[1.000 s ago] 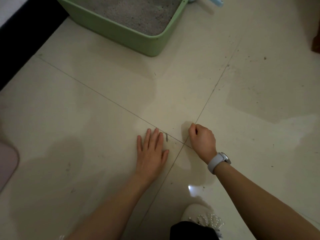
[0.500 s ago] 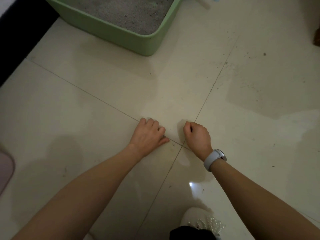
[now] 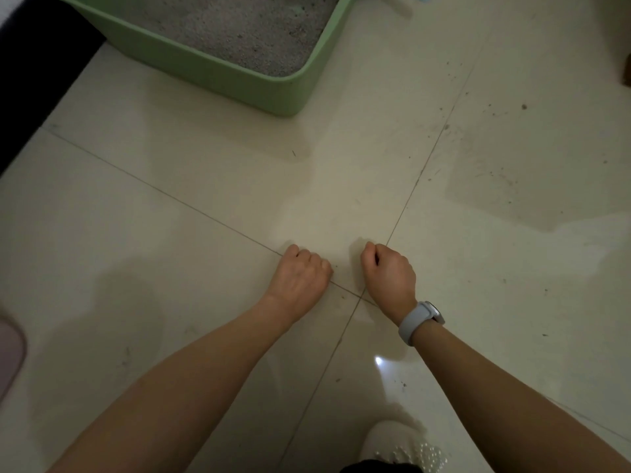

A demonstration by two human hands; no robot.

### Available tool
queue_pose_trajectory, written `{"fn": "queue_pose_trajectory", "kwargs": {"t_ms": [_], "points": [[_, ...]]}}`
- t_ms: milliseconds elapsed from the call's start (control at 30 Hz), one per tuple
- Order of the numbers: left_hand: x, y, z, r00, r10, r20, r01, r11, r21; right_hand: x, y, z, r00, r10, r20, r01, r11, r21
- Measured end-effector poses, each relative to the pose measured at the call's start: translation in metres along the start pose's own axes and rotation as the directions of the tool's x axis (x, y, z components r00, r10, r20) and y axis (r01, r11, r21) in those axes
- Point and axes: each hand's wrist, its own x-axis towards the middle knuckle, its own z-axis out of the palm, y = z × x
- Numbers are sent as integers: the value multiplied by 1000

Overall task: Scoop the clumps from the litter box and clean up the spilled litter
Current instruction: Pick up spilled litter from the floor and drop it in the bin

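While both hands rest curled on the cream tiled floor (image 3: 170, 268), left hand (image 3: 300, 274) and right hand (image 3: 389, 273), whether either grip holds grains I cannot tell; the loose grey spilled litter (image 3: 491, 172), light and gritty, lies scattered right of the green plastic litter box (image 3: 239, 80), likely better swept together than pinched.

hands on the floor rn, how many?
2. Left hand sits by the tile joint, fingers curled. Right hand is beside it, apart, also curled, watch on its wrist. Whether either holds litter is hidden.

Cream tiled floor (image 3: 205, 302) with crossing grout lines. Green litter box (image 3: 218, 73) rests at its far edge; dark litter specks (image 3: 505, 179) scatter toward the far right corner.
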Motion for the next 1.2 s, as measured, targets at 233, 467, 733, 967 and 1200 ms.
{"fn": "queue_pose_trajectory", "kwargs": {"t_ms": [233, 467, 733, 967, 1200], "points": [[-6, -10, -6, 964, -266, 23, 263, 927, -267, -5, 5, -1, 995, -84, 62, 90, 992, -91], [-38, -61, -41, 923, -383, 30, 370, 864, -342, -10, -29, -2, 968, -218, 121, 221, 975, -10], [-62, -204, -182, 909, -402, -111, 402, 915, -24, -26, -215, -47, 741, -671, 19, 671, 741, -2], [-203, -280, -306, 418, -841, -342, 848, 497, -185, -118, -401, -21, 443, -896, -16, 883, 433, 179], [-343, -278, -307, 110, -994, 4, 994, 110, -16, -218, -479, 64, 128, -911, 393, 991, 137, -7]]}}
